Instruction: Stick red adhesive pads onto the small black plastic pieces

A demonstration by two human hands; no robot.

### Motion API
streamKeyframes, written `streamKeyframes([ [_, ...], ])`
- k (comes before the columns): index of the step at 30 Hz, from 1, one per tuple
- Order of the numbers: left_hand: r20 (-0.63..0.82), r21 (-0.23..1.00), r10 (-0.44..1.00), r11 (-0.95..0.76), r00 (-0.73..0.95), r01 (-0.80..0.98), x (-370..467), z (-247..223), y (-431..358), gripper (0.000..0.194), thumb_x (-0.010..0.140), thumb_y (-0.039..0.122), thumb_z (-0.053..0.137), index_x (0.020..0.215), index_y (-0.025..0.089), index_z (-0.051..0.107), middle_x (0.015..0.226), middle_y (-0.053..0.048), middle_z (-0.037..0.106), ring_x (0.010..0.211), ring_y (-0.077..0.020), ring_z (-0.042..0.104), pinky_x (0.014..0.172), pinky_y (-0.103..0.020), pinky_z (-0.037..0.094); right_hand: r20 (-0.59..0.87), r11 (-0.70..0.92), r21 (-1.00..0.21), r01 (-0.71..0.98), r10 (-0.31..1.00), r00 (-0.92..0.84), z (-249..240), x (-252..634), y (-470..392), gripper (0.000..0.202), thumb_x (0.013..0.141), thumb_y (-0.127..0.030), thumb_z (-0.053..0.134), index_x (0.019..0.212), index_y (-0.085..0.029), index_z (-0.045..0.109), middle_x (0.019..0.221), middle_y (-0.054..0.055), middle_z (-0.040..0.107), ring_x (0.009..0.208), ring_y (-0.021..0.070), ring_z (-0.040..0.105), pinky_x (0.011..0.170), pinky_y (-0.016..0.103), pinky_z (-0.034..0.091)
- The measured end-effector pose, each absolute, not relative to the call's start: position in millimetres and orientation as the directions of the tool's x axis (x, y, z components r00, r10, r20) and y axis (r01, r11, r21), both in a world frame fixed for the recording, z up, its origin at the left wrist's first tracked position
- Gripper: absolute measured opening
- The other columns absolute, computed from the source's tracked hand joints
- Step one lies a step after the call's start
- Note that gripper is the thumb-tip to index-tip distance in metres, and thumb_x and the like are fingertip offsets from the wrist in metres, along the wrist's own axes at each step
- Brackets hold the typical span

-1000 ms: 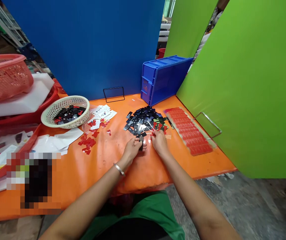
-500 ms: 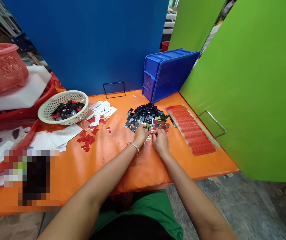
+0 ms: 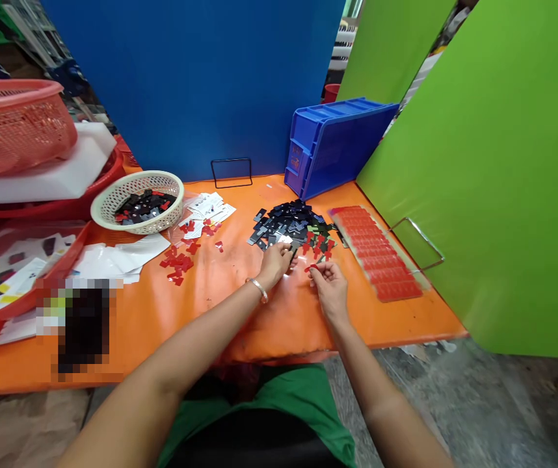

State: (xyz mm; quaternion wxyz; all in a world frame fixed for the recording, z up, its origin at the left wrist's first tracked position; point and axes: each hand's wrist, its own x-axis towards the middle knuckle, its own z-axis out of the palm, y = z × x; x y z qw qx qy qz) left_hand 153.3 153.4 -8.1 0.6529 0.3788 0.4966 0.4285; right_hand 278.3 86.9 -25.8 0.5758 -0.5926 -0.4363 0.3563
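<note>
My left hand (image 3: 276,262), with a bangle (image 3: 258,288) on its wrist, is at the near edge of a pile of small dark flat pieces (image 3: 286,222). Its fingers are closed on a dark flat piece (image 3: 293,254). To its right, my right hand (image 3: 330,283) pinches a small red piece (image 3: 311,267) between thumb and fingertips, just above the orange table. Several red T-shaped pieces (image 3: 318,244) lie beyond it, at the right side of the pile, among a few green ones.
A sheet with rows of red pieces (image 3: 376,253) lies right of the pile. Behind stands a blue bin (image 3: 342,146) on its side. Loose red pieces (image 3: 178,263), papers (image 3: 208,207) and a cream basket (image 3: 137,179) are to the left. Green panel (image 3: 503,182) borders the right.
My hands, close together before, have moved apart. The right hand has drawn back to the right with a red piece. The camera view has shifted slightly left.
</note>
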Motion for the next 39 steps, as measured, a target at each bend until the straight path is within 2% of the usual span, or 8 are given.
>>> streamKeyframes([
  [4,-0.388,0.864,0.894,0.437,0.223,-0.25,121.4,-4.8,99.5,0.012,0.076,0.014,0.066,0.086,0.01,0.06,0.07,-0.007,0.067,0.056,-0.0112,0.061,0.059,-0.025,0.051,0.026,0.008,-0.998,0.059,0.95,0.312,-22.5,261.1,55.6,0.022,0.071,-0.035,0.066,0.078,-0.02,0.052,0.067,-0.002,0.056,0.057,0.0118,0.052,0.053,0.024,0.045],
  [7,-0.482,0.769,0.836,0.547,0.261,-0.331,105.4,-9.2,63.3,0.019,0.072,0.006,0.066,0.09,0.009,0.061,0.076,-0.008,0.068,0.062,-0.0134,0.065,0.067,-0.029,0.055,0.03,0.004,-0.995,0.095,0.962,0.271,-25.8,246.0,38.4,0.021,0.07,-0.035,0.066,0.077,-0.02,0.053,0.072,0.0,0.058,0.064,0.0142,0.057,0.061,0.028,0.05],
  [9,-0.523,0.729,0.811,0.585,0.263,-0.355,101.7,-13.4,49.0,0.023,0.07,-0.001,0.062,0.091,0.009,0.061,0.074,-0.006,0.068,0.06,-0.0127,0.065,0.067,-0.028,0.055,0.007,-0.012,-0.997,0.08,0.974,0.226,-29.1,237.1,31.0,0.021,0.072,-0.036,0.065,0.078,-0.021,0.053,0.073,0.001,0.058,0.063,0.0148,0.058,0.06,0.029,0.052],
  [13,-0.508,0.731,0.823,0.567,0.254,-0.379,102.6,-19.1,41.6,0.026,0.069,-0.005,0.057,0.091,0.008,0.063,0.075,-0.005,0.069,0.058,-0.0101,0.064,0.062,-0.023,0.054,-0.043,-0.046,-0.999,0.021,0.988,0.148,-35.3,226.3,24.2,0.024,0.074,-0.038,0.066,0.083,-0.022,0.051,0.074,0.0,0.059,0.06,0.0149,0.061,0.055,0.029,0.055],
  [20,-0.524,0.712,0.806,0.592,0.276,-0.377,101.8,-19.2,45.0,0.023,0.068,-0.005,0.058,0.086,0.008,0.064,0.074,-0.006,0.069,0.059,-0.0103,0.064,0.061,-0.022,0.054,-0.046,-0.041,-0.999,-0.032,0.983,0.176,-37.6,223.2,24.6,0.023,0.072,-0.034,0.068,0.082,-0.022,0.051,0.073,-0.002,0.058,0.056,0.0124,0.06,0.051,0.026,0.056],
  [39,-0.531,0.708,0.79,0.612,0.306,-0.352,99.6,-18.3,46.3,0.025,0.069,-0.006,0.057,0.089,0.007,0.064,0.079,-0.006,0.07,0.06,-0.0095,0.065,0.061,-0.02,0.054,-0.056,-0.054,-0.998,-0.014,0.983,0.174,-40.9,223.6,25.4,0.023,0.072,-0.033,0.067,0.083,-0.021,0.05,0.076,-0.001,0.058,0.056,0.0119,0.058,0.051,0.027,0.056],
])
